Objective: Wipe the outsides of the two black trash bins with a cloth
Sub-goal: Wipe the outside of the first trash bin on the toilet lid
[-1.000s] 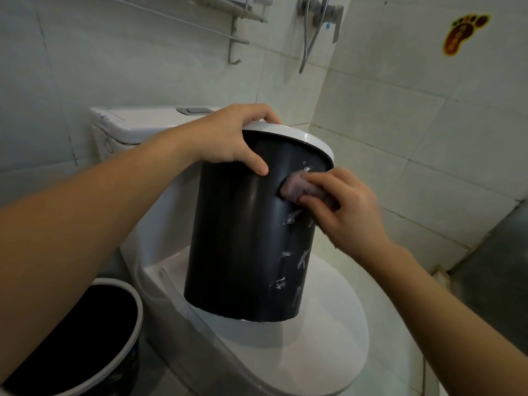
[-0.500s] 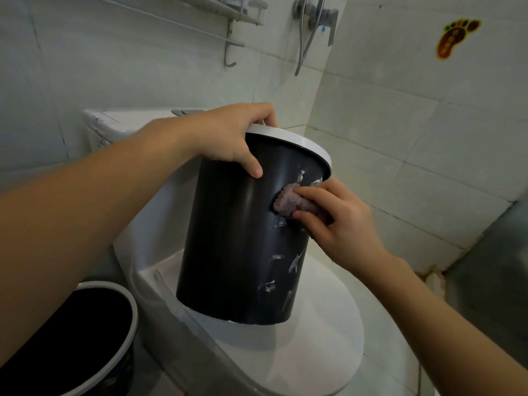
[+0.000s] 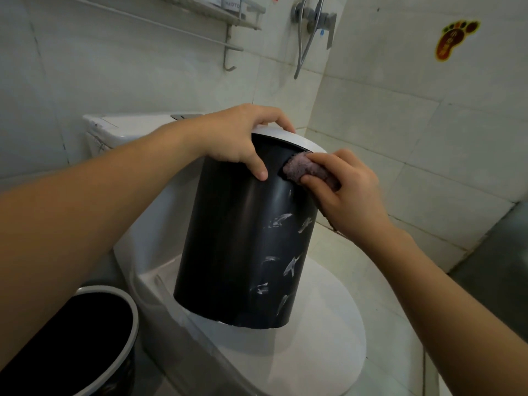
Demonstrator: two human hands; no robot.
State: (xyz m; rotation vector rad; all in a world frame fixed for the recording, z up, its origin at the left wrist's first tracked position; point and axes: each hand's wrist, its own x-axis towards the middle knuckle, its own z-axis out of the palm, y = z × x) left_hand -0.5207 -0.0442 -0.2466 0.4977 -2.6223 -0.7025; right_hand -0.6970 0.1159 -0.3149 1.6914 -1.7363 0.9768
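Observation:
A black trash bin (image 3: 228,247) with a white rim stands tilted on the closed toilet lid (image 3: 320,347). White smears mark its right side. My left hand (image 3: 243,138) grips the bin's rim from the top, thumb down on the black wall. My right hand (image 3: 343,190) holds a purplish cloth (image 3: 300,168) and presses it against the bin's upper right side, just under the rim. A second black bin (image 3: 85,338) with a pale rim stands on the floor at the lower left, partly hidden by my left arm.
The white toilet tank (image 3: 120,130) sits behind the bin against the tiled wall. A metal shelf with a rail (image 3: 228,21) hangs above, and a shower valve with hose (image 3: 314,21) is in the corner. A foot-shaped sticker (image 3: 454,38) is on the right wall.
My right hand has slid the cloth upward along the bin's side, from the middle of the smears to just below the rim. My left hand keeps its hold on the rim.

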